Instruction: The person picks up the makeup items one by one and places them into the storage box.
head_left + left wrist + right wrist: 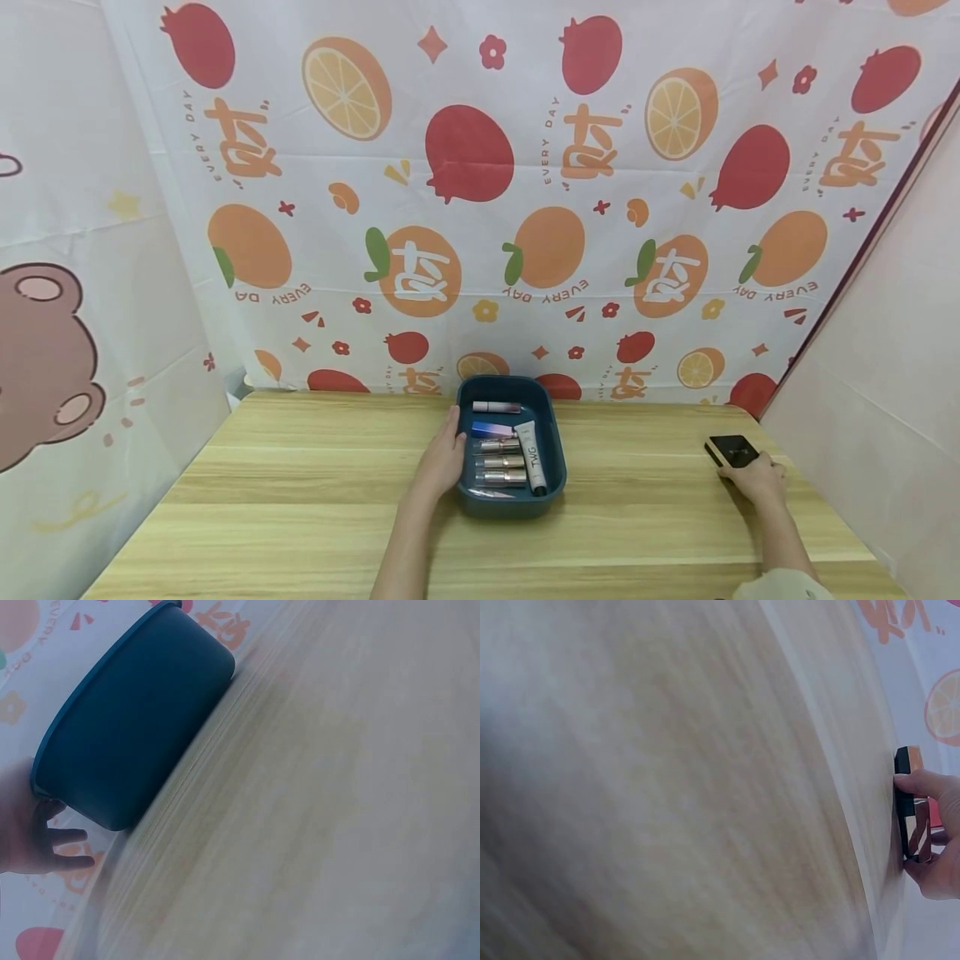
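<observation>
A deep teal bin (557,450) stands on the table with several cosmetics in it. My left hand (442,458) rests against the bin's left wall near the rim, fingers straight along it. In the left wrist view the left hand (34,836) shows spread fingers at the end of the bin (142,712), some of them partly behind it. Far to the right, my right hand (757,477) holds a small black-topped box (733,451). The right wrist view shows that hand (939,832) pinching the box (909,802) between thumb and fingers, low over the table.
Inside the bin lie a white tube (529,454) with a black cap, a blue-and-pink stick (492,430), a pale lip tube (495,407) and several lipstick-like tubes (501,462). A fruit-print cloth (480,250) hangs behind the wood-grain table (300,500).
</observation>
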{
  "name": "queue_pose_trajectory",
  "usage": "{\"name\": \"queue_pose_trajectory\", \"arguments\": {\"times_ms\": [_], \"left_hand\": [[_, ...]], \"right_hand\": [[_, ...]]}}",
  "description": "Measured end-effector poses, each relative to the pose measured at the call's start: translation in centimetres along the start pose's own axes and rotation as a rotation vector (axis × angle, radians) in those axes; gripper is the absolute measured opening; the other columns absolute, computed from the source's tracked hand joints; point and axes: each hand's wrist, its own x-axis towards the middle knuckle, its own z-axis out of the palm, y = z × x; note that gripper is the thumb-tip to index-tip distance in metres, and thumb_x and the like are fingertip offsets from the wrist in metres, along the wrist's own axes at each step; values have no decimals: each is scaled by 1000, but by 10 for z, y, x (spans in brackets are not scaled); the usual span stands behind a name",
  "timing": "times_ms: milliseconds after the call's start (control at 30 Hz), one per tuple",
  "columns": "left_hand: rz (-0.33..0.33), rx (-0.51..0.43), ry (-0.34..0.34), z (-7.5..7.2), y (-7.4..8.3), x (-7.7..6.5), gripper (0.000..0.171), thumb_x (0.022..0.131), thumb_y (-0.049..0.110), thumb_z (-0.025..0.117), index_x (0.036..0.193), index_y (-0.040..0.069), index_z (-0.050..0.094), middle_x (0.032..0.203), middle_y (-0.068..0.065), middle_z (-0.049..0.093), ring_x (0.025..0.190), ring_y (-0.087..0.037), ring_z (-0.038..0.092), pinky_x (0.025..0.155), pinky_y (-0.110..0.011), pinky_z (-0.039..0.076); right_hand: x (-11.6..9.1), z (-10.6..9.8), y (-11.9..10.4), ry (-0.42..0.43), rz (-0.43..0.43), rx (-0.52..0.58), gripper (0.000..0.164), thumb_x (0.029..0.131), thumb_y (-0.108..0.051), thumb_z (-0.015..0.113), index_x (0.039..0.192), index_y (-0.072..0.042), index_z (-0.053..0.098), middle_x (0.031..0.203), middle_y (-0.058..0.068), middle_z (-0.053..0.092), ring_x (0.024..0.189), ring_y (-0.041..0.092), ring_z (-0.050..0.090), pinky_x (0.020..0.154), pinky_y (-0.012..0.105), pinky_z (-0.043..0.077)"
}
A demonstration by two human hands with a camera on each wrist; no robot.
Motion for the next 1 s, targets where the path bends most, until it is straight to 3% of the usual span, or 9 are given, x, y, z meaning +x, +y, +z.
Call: {"name": "queue_pose_trajectory", "arguments": {"times_ms": [567, 1000], "left_hand": [[2, 2, -1, -1, 0, -1, 50, 98, 11, 35, 144, -1, 20, 148, -18, 19, 133, -34, 19, 106, -48, 19], [-1, 6, 5, 0, 0, -2, 50, 98, 11, 34, 144, -1, 20, 148, -17, 18, 134, -34, 19, 106, -47, 18]], "right_hand": [[-1, 0, 0, 29, 8, -32, 83, 72, -24, 69, 121, 27, 24, 107, 48, 27, 101, 59, 29, 84, 61, 31], [-1, -2, -9, 17, -79, -55, 78, 71, -26, 72, 114, 27, 33, 103, 46, 35, 98, 55, 37, 83, 59, 35]]}}
